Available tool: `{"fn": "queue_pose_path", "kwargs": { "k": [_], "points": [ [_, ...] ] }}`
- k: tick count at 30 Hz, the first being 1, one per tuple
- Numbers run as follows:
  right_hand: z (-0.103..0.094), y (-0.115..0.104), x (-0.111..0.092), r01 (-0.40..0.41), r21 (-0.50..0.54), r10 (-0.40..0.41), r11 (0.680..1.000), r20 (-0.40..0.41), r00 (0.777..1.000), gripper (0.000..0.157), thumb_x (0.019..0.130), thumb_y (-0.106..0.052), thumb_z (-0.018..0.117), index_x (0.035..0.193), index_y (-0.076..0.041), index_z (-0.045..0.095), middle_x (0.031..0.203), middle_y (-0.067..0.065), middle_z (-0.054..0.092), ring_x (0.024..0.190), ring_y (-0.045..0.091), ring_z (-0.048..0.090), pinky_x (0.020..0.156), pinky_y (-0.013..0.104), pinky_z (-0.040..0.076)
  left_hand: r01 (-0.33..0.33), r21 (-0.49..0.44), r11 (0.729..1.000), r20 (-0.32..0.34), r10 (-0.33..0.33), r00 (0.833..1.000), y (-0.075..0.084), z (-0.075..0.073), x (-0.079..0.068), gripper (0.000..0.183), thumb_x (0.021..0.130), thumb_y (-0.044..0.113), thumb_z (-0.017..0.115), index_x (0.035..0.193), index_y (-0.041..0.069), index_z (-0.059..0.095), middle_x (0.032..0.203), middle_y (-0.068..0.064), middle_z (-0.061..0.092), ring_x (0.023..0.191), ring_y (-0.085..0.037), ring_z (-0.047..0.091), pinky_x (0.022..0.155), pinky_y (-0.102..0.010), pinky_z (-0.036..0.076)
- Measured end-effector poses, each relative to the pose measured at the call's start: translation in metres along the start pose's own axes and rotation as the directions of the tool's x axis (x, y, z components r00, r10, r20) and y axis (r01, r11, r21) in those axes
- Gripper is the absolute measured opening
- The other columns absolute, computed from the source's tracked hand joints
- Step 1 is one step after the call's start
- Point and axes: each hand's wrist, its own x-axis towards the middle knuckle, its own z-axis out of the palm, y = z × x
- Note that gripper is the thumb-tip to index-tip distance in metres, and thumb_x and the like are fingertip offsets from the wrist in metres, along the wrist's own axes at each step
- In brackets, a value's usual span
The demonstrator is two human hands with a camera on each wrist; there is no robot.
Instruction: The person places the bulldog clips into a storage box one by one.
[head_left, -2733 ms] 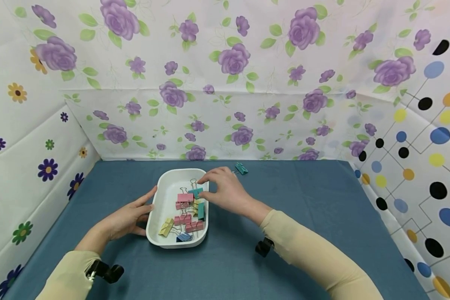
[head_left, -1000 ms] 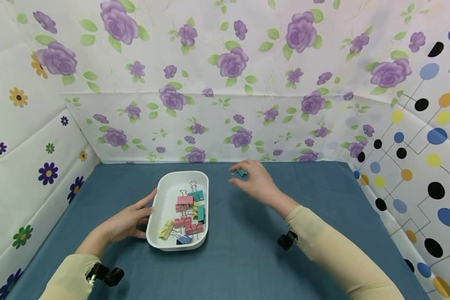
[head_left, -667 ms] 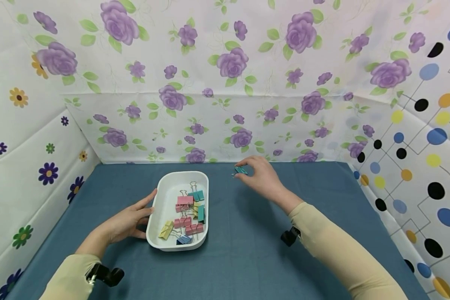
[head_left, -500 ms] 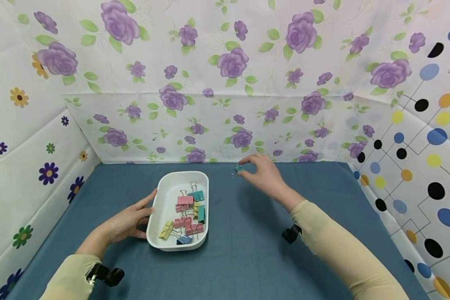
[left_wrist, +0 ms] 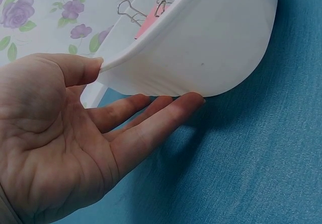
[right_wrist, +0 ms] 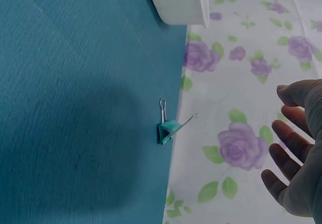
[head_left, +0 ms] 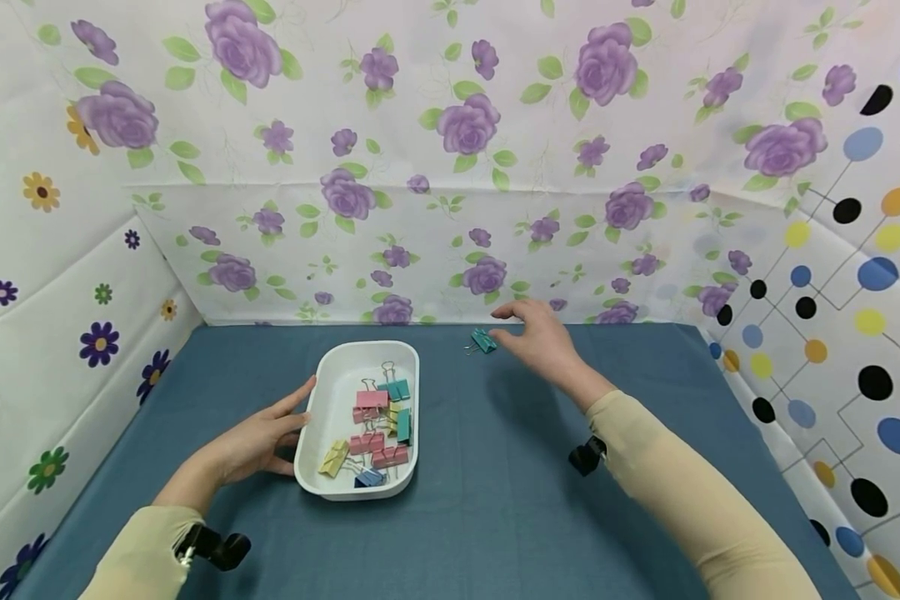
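A white tray (head_left: 330, 367) holds several binder clips. Pink ones (head_left: 372, 399) lie with yellow (head_left: 334, 458), teal (head_left: 395, 389) and blue clips (head_left: 370, 477). My left hand (head_left: 255, 437) rests against the tray's left side. In the left wrist view its thumb touches the rim, and straight fingers (left_wrist: 156, 123) touch the lower edge. Right of the tray a lone teal binder clip (head_left: 483, 340) lies on the cloth, wire handles spread in the right wrist view. My right hand (head_left: 543, 346) hovers just right of that clip, fingers apart, holding nothing.
Blue cloth (head_left: 495, 500) covers the table. A white curtain with purple roses (head_left: 468, 125) closes off the back. Patterned sheets stand along the left (head_left: 60, 358) and right (head_left: 832, 350) sides. A black wrist camera (head_left: 587, 456) sits below the right sleeve.
My right hand moved from above the tray to the lone teal clip, pinched and turned it, then let it go and drew back right. The left hand stayed at the tray.
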Motion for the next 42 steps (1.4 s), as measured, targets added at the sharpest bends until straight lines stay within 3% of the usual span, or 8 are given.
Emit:
{"fn": "queue_pose_path", "kwargs": {
  "k": [20,42],
  "points": [
    [0.002,0.018,0.015,-0.022,-0.041,0.019,0.999,-0.061,0.998,0.029,0.100,-0.029,0.070,0.126,-0.015,0.072,0.124,0.007,0.064,0.126,0.032,0.051,0.102,0.053,0.042,0.015,-0.006,1.000,-0.002,-0.015,1.000,0.001,0.000,0.002,0.067,0.112,0.034,0.044,0.161,0.051,0.002,0.168,-0.020,0.007,0.144,-0.050,0.032,0.086,-0.058,0.056],
    [0.019,0.022,0.035,-0.068,-0.076,0.066,0.995,-0.035,0.997,0.027,0.100,-0.029,0.070,0.122,-0.014,0.074,0.124,0.006,0.067,0.126,0.033,0.050,0.102,0.051,0.043,0.012,-0.008,1.000,0.001,-0.012,1.000,0.000,-0.002,0.002,0.067,0.112,0.034,0.044,0.161,0.052,0.002,0.168,-0.019,0.008,0.144,-0.049,0.033,0.086,-0.057,0.056]
  ]
}}
